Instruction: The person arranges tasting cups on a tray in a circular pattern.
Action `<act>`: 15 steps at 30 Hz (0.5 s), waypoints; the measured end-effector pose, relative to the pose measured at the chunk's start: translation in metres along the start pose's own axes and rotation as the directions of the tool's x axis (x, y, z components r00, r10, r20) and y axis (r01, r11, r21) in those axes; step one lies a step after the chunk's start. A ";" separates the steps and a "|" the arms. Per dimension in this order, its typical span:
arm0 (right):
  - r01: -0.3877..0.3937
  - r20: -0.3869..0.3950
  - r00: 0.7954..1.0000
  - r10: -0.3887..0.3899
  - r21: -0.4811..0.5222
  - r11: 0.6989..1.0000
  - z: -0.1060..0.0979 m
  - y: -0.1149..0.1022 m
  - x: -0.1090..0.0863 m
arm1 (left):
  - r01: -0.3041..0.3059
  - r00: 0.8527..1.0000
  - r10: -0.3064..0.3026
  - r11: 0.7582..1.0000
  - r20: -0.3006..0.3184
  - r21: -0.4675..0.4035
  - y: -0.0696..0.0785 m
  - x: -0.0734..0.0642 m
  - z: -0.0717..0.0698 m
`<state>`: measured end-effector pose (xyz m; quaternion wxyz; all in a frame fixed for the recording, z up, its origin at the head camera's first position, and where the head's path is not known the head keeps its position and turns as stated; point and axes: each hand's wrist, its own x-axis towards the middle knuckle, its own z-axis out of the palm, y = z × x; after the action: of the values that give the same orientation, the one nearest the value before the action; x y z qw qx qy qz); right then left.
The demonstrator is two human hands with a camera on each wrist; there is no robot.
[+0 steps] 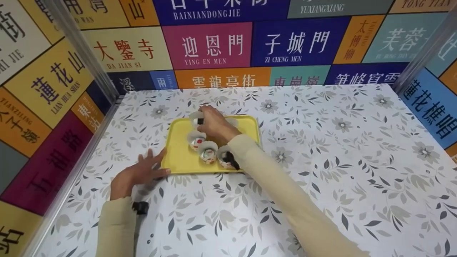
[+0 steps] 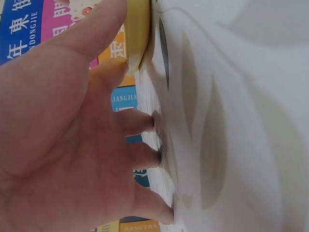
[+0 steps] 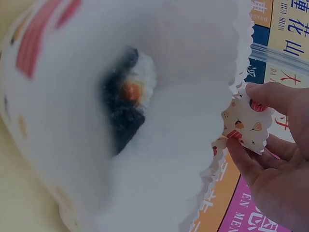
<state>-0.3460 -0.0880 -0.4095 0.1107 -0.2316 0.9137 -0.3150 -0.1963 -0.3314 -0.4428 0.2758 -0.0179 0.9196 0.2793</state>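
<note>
On the yellow tray (image 1: 178, 150) stand several patterned paper cups with scalloped rims. At the tray's far side my right hand (image 1: 216, 123) reaches over and pinches the rim of a paper cup (image 3: 244, 118) between thumb and fingers. A piece wrapped in a black strip, probably sushi (image 1: 199, 121), shows beside these fingers. Close to the right wrist camera, another cup holds a sushi piece (image 3: 128, 94) with black seaweed, white rice and an orange bit. My left hand (image 1: 141, 171) touches the tray's near left corner with thumb and index finger; its other fingers are spread on the tablecloth.
Nearer cups include a middle cup (image 1: 208, 153) and a right cup (image 1: 226, 157) with a dark piece in it. A white leaf-patterned cloth (image 1: 339, 171) covers the table. Panels with place names (image 1: 214, 46) wall the back and sides.
</note>
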 end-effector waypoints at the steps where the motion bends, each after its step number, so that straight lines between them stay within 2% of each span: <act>1: -0.001 0.001 1.000 0.001 -0.008 1.000 0.001 0.000 0.000 | 0.004 1.000 -0.004 1.000 0.000 -0.001 0.000 0.000 0.000; 9: -0.014 -0.009 1.000 0.013 -0.060 0.998 0.007 0.001 0.005 | 0.016 1.000 -0.016 1.000 0.004 -0.014 -0.001 0.000 0.000; 15: 0.000 -0.022 1.000 -0.003 -0.142 0.990 0.010 0.002 0.007 | 0.016 1.000 -0.016 1.000 0.000 0.011 -0.001 0.000 0.000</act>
<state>-0.3495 -0.0952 -0.4191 0.0834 -0.2361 0.9349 -0.2516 -0.1962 -0.3324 -0.4435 0.2784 -0.0237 0.9208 0.2721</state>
